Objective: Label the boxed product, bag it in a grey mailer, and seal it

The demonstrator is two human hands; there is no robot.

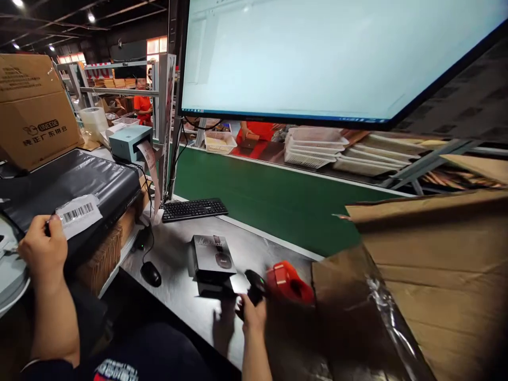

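Observation:
My left hand [42, 244] is closed in a pinch on a white barcode label [78, 214] that lies on a stack of black plastic mailer bags [75, 185] at the left. My right hand [252, 312] is closed around a black handheld scanner [256, 286] at the near edge of the grey table [178, 280]. Just left of the scanner sits a small black product box [212, 258]. A red tape dispenser [288, 283] lies right beside the scanner.
A black keyboard [194, 208] and mouse [151, 273] lie on the table. A label printer [129, 142] stands behind. A big monitor [317, 58] hangs overhead. A green conveyor [270, 201] runs behind. An open cardboard box [428, 286] fills the right. Another person in red [254, 132] works beyond the conveyor.

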